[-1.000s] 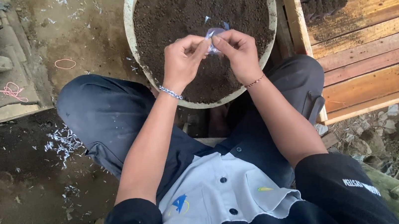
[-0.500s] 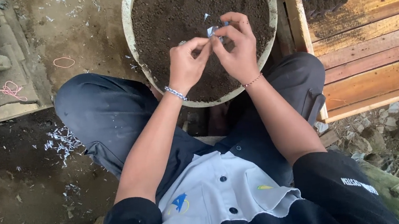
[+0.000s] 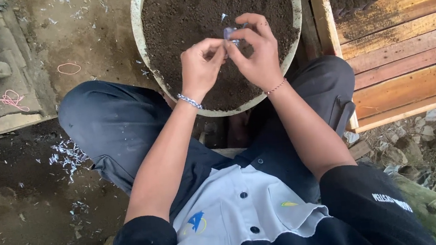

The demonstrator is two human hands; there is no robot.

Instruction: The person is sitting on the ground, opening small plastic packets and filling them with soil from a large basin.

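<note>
Clear, crinkled plastic, a small thin scrap [image 3: 229, 32], sits pinched between the fingertips of both hands above a round, pale-rimmed basin [image 3: 136, 33] filled with dark soil. The right hand [image 3: 256, 52] grips the scrap with thumb and forefinger closed narrowly on it; the left hand [image 3: 201, 67] has its fingers curled tight and meets the scrap at its near edge. A beaded bracelet [image 3: 189, 100] circles the left wrist, a thin red cord [image 3: 276, 86] the right. Right of the basin stands a wooden plank crate [image 3: 407, 57]; at left, a pink rubber band [image 3: 69, 69] lies on the dirt.
</note>
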